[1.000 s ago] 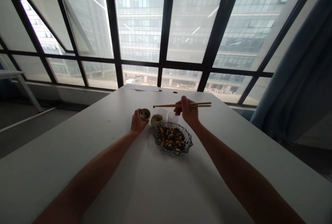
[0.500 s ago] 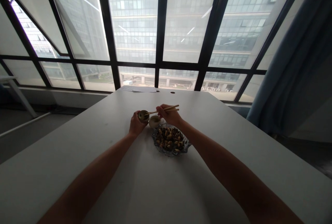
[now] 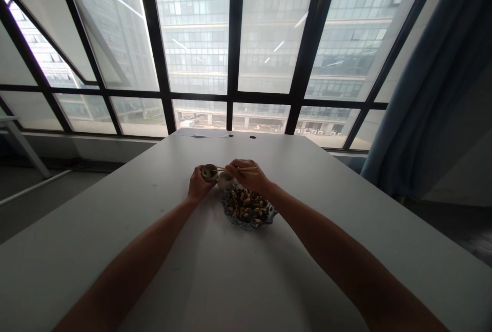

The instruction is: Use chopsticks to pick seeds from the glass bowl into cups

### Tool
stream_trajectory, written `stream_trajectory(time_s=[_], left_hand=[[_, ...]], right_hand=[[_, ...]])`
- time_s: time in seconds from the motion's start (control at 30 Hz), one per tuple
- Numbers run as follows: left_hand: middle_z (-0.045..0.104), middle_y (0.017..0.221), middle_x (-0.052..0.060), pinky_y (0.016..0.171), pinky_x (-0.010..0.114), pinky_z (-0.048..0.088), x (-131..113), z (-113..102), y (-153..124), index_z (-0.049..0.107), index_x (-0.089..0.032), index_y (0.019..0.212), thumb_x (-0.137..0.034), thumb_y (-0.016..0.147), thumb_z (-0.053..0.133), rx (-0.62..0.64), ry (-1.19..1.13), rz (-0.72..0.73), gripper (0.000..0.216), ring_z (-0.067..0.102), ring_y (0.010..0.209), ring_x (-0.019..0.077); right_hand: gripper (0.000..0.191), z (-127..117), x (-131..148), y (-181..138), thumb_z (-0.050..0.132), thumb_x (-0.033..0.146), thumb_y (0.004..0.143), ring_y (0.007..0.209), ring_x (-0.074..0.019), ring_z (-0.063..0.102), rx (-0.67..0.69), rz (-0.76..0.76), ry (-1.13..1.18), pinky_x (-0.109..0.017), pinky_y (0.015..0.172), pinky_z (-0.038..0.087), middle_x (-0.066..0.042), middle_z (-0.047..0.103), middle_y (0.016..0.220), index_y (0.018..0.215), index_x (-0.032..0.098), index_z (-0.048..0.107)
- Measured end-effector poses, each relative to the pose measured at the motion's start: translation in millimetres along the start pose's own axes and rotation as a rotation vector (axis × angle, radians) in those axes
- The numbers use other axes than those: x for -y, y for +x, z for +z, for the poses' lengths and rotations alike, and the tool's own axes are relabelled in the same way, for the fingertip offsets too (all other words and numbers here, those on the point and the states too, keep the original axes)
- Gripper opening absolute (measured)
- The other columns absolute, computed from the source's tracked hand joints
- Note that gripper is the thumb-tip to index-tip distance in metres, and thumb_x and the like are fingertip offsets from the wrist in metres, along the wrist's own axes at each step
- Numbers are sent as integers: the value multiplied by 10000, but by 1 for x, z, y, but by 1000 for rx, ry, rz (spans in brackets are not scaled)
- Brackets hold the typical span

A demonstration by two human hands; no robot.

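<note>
My left hand [image 3: 199, 186] is wrapped round a small dark cup [image 3: 209, 171] standing on the white table [image 3: 230, 270]. My right hand [image 3: 248, 177] grips a pair of wooden chopsticks [image 3: 240, 169], whose tips point left into that cup. A second small pale cup [image 3: 225, 180] sits just right of the first, partly under my right hand. Just in front of both hands lies a glass dish [image 3: 248, 208] holding a heap of mixed light and dark nuts or beans.
A sheet of paper [image 3: 205, 132] and a small dark hole [image 3: 252, 137] lie at the table's far edge. Large black-framed windows rise behind. A blue curtain [image 3: 430, 91] hangs at the right. Another table's leg [image 3: 23, 142] shows at the far left.
My right hand has swung the chopsticks from level above the dish leftward and down, so their tips now reach the dark cup. My left hand has kept its hold on that cup.
</note>
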State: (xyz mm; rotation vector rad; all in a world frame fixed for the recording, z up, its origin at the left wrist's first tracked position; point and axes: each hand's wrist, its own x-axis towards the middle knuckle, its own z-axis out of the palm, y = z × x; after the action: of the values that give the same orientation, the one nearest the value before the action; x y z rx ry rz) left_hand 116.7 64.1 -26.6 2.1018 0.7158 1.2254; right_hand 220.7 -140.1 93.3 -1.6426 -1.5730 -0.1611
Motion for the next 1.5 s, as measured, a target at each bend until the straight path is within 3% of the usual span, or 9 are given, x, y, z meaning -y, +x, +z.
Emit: stream_trajectory(time_s=[0.13, 0.2, 0.4, 0.67, 0.8, 0.97, 1.07, 1.27, 1.5], left_hand=[[686, 1172, 123, 909, 398, 541, 3, 2, 1, 526, -195, 1232, -362, 616, 854, 5, 26, -11, 718, 674, 1066, 283], [681, 1201, 138, 940, 404, 533, 4, 3, 2, 529, -183, 1250, -367, 620, 858, 11, 49, -20, 734, 666, 1102, 294], [667, 1275, 163, 1024, 415, 504, 7, 4, 3, 533, -161, 1307, -371, 645, 858, 49, 100, -40, 767, 644, 1181, 307], [614, 1377, 193, 1057, 440, 483, 17, 8, 5, 484, -170, 1366, -380, 690, 840, 59, 86, -36, 793, 610, 1254, 326], [673, 1252, 185, 944, 431, 532, 21, 9, 6, 471, -171, 1330, -414, 708, 829, 91, 68, -90, 758, 671, 1122, 312], [616, 1214, 185, 1037, 509, 480, 23, 11, 8, 565, -139, 1240, -406, 664, 852, 7, 134, -7, 696, 588, 1190, 345], [576, 1169, 159, 1011, 491, 511, 23, 12, 8, 594, -131, 1235, -368, 662, 847, -8, 102, -1, 671, 614, 1084, 299], [609, 1095, 125, 779, 363, 592, 15, 10, 7, 588, -133, 1150, -233, 766, 705, -1, -7, -49, 414, 668, 794, 177], [735, 950, 102, 822, 373, 571, 0, 4, 5, 592, -187, 991, -373, 875, 572, 91, -10, -81, 220, 714, 883, 231]], right_hand=[[573, -22, -5, -6, 441, 704, 939, 545, -137, 583, -175, 99, 174, -260, 535, 479, -61, 702, 714, 775, 197, 650], [617, -36, -9, -12, 454, 753, 905, 456, -125, 552, -222, 163, 289, -246, 446, 447, -45, 658, 595, 745, 187, 641], [690, -67, -25, -34, 573, 834, 761, 340, -101, 506, -73, 328, 385, -207, 337, 378, -31, 600, 453, 650, 156, 640], [656, -65, -36, -40, 580, 793, 792, 366, -100, 536, -6, 322, 355, -197, 348, 396, -37, 631, 495, 674, 152, 657], [645, -64, -31, -39, 584, 785, 795, 383, -104, 551, 49, 300, 353, -201, 361, 414, -42, 648, 521, 697, 152, 662], [616, -60, -29, -40, 584, 755, 821, 391, -104, 559, 93, 269, 358, -206, 366, 427, -45, 665, 551, 716, 153, 662], [603, -58, -31, -40, 587, 740, 831, 397, -104, 560, 101, 267, 364, -208, 369, 431, -52, 674, 567, 725, 151, 663], [618, -55, -33, -39, 586, 760, 815, 382, -98, 541, 84, 293, 394, -205, 358, 415, -37, 653, 544, 719, 154, 659], [631, -52, -32, -40, 583, 772, 807, 385, -95, 546, 90, 301, 399, -196, 359, 415, -28, 644, 543, 721, 151, 655]])
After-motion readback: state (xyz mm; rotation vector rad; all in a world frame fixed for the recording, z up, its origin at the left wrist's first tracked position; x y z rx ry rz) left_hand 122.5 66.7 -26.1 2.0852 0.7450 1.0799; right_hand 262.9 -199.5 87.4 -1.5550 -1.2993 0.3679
